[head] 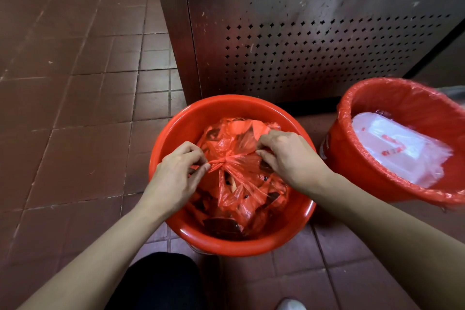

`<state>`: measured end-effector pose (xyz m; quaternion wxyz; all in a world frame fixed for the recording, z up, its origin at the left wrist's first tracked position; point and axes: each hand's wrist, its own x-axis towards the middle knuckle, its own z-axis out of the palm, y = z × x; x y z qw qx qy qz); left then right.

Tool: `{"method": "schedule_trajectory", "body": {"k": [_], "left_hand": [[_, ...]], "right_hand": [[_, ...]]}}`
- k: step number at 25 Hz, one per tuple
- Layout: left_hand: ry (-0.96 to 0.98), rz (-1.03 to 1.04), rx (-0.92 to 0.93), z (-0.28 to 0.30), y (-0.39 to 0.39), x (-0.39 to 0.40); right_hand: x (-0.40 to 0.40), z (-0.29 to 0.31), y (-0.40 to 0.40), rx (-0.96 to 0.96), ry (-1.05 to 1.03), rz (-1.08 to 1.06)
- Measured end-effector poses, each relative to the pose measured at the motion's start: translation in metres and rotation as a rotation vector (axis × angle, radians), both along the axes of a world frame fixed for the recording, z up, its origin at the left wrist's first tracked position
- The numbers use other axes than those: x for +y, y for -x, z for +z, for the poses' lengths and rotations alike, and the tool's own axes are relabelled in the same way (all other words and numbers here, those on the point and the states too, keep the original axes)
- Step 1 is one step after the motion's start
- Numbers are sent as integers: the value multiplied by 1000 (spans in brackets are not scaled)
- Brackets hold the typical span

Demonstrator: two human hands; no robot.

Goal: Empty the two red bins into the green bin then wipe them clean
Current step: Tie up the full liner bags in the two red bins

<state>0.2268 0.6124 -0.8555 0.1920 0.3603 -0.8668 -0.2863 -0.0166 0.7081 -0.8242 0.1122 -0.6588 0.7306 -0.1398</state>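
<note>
A round red bin [176, 131] stands on the floor right in front of me. Inside it lies a red plastic liner bag [241, 184] full of dark rubbish, its top gathered into a knot at the middle. My left hand [176, 173] pinches the twisted end of the bag left of the knot. My right hand [286, 156] pinches the bag's other end right of the knot. A second red bin [344, 148] stands to the right, lined with a red bag [402, 90] and holding clear plastic packaging [397, 148]. No green bin is in view.
A stainless steel cabinet [302, 33] with a perforated vent panel stands directly behind both bins. Reddish-brown floor tiles [75, 108] stretch to the left. My dark trouser leg [161, 282] and a white shoe tip [289, 304] show at the bottom edge.
</note>
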Motion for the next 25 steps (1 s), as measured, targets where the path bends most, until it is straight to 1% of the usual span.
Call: {"method": "schedule_trajectory", "body": {"k": [6, 10, 14, 17, 21, 25], "left_hand": [[-4, 1, -88, -7, -1, -6], [-19, 17, -102, -7, -1, -2], [-36, 55, -103, 0, 1, 1], [-31, 58, -38, 15, 11, 9], [-32, -59, 73, 40, 33, 36], [-74, -153, 171, 64, 59, 68]], "right_hand": [[6, -6, 4, -5, -36, -47], [9, -6, -1, 70, -79, -42], [17, 2, -3, 90, -39, -20], [31, 12, 1, 68, 5, -94], [61, 31, 5, 11, 70, -188], [106, 56, 13, -18, 95, -267]]}}
